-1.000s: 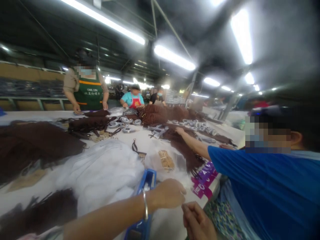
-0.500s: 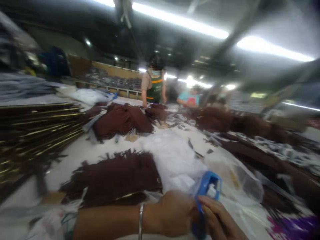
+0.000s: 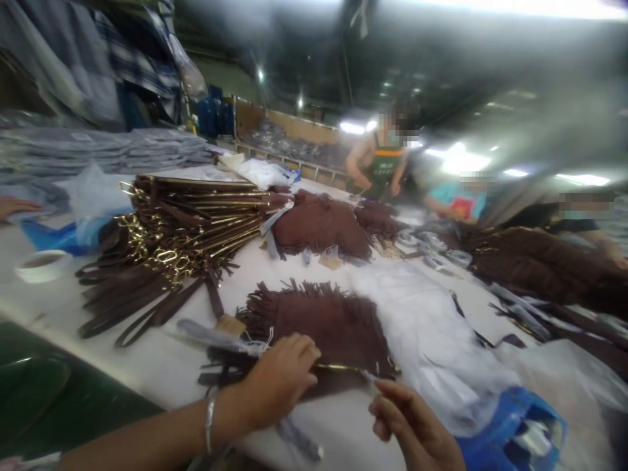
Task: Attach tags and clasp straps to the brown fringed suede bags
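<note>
A dark brown fringed bag (image 3: 328, 320) lies flat on the white table, its fringe pointing away from me and its gold zipper on the near side. My left hand (image 3: 284, 369), with a silver bangle at the wrist, curls over the zipper's left end, gripping the bag there. At the zipper's right part, my right hand (image 3: 402, 409) pinches a small pale zipper pull (image 3: 371, 377) between thumb and fingertips; blur hides its detail. A blue tape dispenser (image 3: 510, 428) sits right of my right hand. Beside my left hand are a brown paper tag (image 3: 230, 325) and a grey-wrapped strap (image 3: 210, 333).
Brown straps with gold hardware (image 3: 171, 252) are heaped at left, near a white tape roll (image 3: 44, 265). More brown bags (image 3: 318, 226) lie behind. White padding (image 3: 417, 333) spreads on the right. Co-workers (image 3: 380, 163) stand across the table; another person's hand (image 3: 17, 206) shows at far left.
The blue tape dispenser has left my hands and now sits at the lower right. My hands have come to the fringed bag's zipper. The view has swung left.
</note>
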`<state>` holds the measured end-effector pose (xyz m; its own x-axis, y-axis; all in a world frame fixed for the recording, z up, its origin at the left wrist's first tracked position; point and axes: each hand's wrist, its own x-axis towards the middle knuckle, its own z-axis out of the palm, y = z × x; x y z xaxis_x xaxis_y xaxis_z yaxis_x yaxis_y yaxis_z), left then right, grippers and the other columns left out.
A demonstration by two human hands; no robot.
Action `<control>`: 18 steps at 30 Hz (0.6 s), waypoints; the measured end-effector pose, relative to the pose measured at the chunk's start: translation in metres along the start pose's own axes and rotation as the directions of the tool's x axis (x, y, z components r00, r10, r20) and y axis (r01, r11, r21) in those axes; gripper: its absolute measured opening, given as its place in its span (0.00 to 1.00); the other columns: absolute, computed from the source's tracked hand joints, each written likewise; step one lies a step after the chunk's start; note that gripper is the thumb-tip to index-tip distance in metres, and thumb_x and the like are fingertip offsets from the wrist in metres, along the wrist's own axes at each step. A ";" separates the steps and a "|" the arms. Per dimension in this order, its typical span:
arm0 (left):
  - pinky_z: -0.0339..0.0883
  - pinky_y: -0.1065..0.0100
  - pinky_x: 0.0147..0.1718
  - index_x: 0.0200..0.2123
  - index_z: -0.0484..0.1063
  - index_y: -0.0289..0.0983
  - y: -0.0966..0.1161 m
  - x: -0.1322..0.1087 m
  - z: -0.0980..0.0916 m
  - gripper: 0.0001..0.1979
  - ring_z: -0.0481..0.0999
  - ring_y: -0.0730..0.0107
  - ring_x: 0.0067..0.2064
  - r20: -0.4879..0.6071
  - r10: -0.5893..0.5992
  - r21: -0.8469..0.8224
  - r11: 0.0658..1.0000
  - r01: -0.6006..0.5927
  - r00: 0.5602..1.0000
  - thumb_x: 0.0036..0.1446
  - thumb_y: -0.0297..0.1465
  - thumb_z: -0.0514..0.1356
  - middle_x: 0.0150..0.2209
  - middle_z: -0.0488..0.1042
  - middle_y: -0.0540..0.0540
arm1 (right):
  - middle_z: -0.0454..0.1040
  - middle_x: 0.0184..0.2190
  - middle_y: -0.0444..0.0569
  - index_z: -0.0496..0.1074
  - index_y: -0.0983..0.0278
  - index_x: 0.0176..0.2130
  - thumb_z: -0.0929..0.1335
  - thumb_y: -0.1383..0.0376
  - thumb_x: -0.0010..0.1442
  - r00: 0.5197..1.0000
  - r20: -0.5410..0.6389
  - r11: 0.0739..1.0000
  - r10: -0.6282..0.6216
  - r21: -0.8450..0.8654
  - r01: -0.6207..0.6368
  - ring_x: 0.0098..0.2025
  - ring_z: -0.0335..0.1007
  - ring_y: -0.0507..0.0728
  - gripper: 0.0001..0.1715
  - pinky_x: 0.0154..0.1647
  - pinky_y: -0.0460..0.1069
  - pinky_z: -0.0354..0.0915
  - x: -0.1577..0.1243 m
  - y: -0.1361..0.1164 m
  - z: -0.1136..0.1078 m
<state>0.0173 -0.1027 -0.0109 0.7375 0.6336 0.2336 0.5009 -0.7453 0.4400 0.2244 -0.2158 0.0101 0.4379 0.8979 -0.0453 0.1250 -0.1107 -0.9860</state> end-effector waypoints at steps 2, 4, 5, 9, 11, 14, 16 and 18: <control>0.63 0.53 0.53 0.53 0.66 0.35 -0.021 0.007 -0.002 0.18 0.68 0.50 0.54 0.016 -0.021 0.165 0.986 0.018 1.000 0.60 0.30 0.63 0.53 0.69 0.37 | 0.73 0.24 0.44 0.76 0.62 0.40 0.71 0.47 0.56 0.998 0.041 0.985 -0.042 -0.164 0.049 0.27 0.70 0.54 0.22 0.31 0.46 0.68 0.010 0.007 0.004; 0.65 0.52 0.49 0.48 0.69 0.33 -0.037 0.017 0.001 0.13 0.70 0.49 0.51 0.097 0.009 0.222 0.975 -0.030 0.995 0.61 0.30 0.62 0.49 0.71 0.36 | 0.72 0.24 0.43 0.75 0.61 0.38 0.68 0.49 0.61 0.985 0.118 0.938 -0.126 -0.310 0.157 0.27 0.70 0.54 0.18 0.30 0.45 0.67 0.017 0.016 0.010; 0.66 0.54 0.47 0.44 0.71 0.33 -0.043 0.024 0.003 0.08 0.72 0.50 0.48 0.137 0.027 0.220 0.974 -0.057 0.990 0.62 0.29 0.60 0.45 0.73 0.37 | 0.72 0.25 0.43 0.74 0.61 0.37 0.66 0.51 0.63 0.972 0.145 0.897 -0.184 -0.381 0.226 0.27 0.70 0.53 0.17 0.29 0.45 0.66 0.019 0.021 0.013; 0.67 0.60 0.40 0.36 0.72 0.34 -0.060 0.047 0.003 0.05 0.76 0.55 0.39 0.180 0.053 0.164 0.983 -0.083 0.982 0.62 0.25 0.56 0.37 0.76 0.40 | 0.73 0.31 0.46 0.71 0.59 0.39 0.60 0.59 0.69 0.887 0.228 0.672 -0.402 -0.584 0.455 0.31 0.71 0.54 0.13 0.33 0.46 0.65 0.026 0.034 0.026; 0.66 0.63 0.36 0.37 0.71 0.35 -0.067 0.055 -0.002 0.04 0.77 0.55 0.38 0.173 0.048 0.137 0.988 -0.072 0.984 0.61 0.24 0.56 0.36 0.78 0.41 | 0.73 0.34 0.47 0.71 0.59 0.40 0.58 0.63 0.70 0.837 0.306 0.555 -0.453 -0.638 0.534 0.33 0.71 0.54 0.14 0.34 0.46 0.63 0.033 0.033 0.034; 0.63 0.66 0.31 0.42 0.69 0.36 -0.075 0.064 -0.007 0.08 0.78 0.56 0.35 0.157 0.038 0.095 0.994 -0.053 0.987 0.59 0.23 0.55 0.33 0.78 0.43 | 0.73 0.37 0.47 0.71 0.58 0.39 0.59 0.72 0.66 0.796 0.417 0.363 -0.439 -0.728 0.581 0.32 0.71 0.54 0.14 0.31 0.46 0.58 0.049 0.027 0.049; 0.60 0.67 0.29 0.45 0.66 0.36 -0.078 0.067 -0.007 0.13 0.77 0.57 0.33 0.142 0.028 0.067 0.997 -0.038 0.989 0.56 0.21 0.55 0.32 0.77 0.45 | 0.73 0.37 0.45 0.71 0.58 0.38 0.62 0.76 0.63 0.805 0.441 0.273 -0.397 -0.781 0.562 0.32 0.71 0.54 0.14 0.29 0.47 0.55 0.061 0.022 0.059; 0.59 0.68 0.28 0.47 0.64 0.37 -0.082 0.068 -0.006 0.18 0.76 0.59 0.32 0.125 0.020 0.030 0.999 -0.024 0.992 0.53 0.20 0.55 0.32 0.76 0.47 | 0.73 0.36 0.43 0.71 0.57 0.37 0.64 0.78 0.61 0.817 0.448 0.231 -0.363 -0.806 0.545 0.33 0.71 0.54 0.15 0.29 0.47 0.53 0.071 0.019 0.067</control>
<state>0.0237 0.0025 -0.0259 0.7981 0.5879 0.1319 0.4967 -0.7659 0.4082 0.1983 -0.1257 -0.0226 -0.0869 0.9647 0.2487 0.9851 0.1204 -0.1229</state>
